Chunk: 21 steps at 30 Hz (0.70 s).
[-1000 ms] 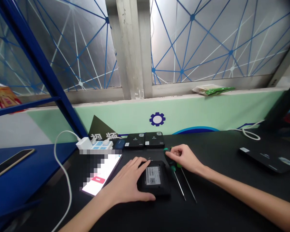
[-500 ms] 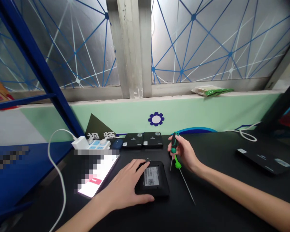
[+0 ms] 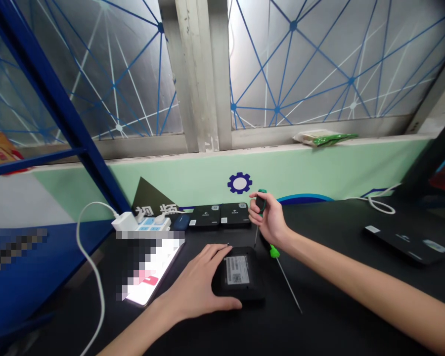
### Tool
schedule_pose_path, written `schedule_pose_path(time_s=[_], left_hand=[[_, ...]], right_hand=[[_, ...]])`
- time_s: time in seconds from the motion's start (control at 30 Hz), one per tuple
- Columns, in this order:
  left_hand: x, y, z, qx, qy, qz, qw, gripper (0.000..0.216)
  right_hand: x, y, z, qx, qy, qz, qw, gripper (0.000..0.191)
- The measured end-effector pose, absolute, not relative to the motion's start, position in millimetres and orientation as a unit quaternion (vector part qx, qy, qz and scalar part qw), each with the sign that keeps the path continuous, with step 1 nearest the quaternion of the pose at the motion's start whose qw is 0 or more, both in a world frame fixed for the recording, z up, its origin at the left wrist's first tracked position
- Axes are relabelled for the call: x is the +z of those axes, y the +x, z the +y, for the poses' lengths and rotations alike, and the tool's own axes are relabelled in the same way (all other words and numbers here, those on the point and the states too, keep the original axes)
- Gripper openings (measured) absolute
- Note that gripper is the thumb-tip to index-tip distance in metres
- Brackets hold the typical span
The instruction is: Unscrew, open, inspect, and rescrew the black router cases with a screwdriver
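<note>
A flat black set-top box [image 3: 256,284] lies on the black table, underside up, with a white printed label facing me. My left hand [image 3: 196,287] grips it from the left, fingers along the far side and thumb at the near edge. In my right hand [image 3: 272,222] is a screwdriver [image 3: 261,202] with a dark green handle, held upright. Its thin shaft points down at the box's far right corner; whether the tip touches cannot be made out. A second screwdriver [image 3: 275,253], bright green with a long shaft, lies to the right of the box, its handle partly behind my right wrist.
A lit phone [image 3: 159,269] lies to the left. Behind it are a white power strip [image 3: 154,224] and a dark blue mouse-like object [image 3: 181,222]. Two black boxes [image 3: 204,216] stand by the wall, another box [image 3: 404,244] at the right. A white cable [image 3: 96,277] crosses the left side.
My right hand has moved left and slightly up with the screwdriver, bringing its tip to the box's far right corner. My left hand still holds the box, shifted slightly right in view.
</note>
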<state>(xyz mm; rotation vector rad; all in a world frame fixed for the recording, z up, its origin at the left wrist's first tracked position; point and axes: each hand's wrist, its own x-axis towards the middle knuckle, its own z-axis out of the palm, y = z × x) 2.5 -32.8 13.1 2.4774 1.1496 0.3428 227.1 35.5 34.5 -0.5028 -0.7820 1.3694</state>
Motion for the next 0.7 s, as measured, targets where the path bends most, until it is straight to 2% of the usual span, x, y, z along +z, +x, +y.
schedule_pose_path(time_s=[0.23, 0.47, 0.7], left_hand=[[18, -1, -33, 0.110, 0.879, 0.426, 0.184, 0.100], [16, -1, -32, 0.080, 0.881, 0.434, 0.168, 0.105], [14, -2, -33, 0.079, 0.882, 0.433, 0.165, 0.103]], right_hand=[[29, 214, 50, 0.677, -0.185, -0.347, 0.622, 0.041], [28, 208, 52, 0.656, -0.214, -0.355, 0.630, 0.042], [26, 205, 53, 0.580, -0.276, -0.396, 0.656, 0.040]])
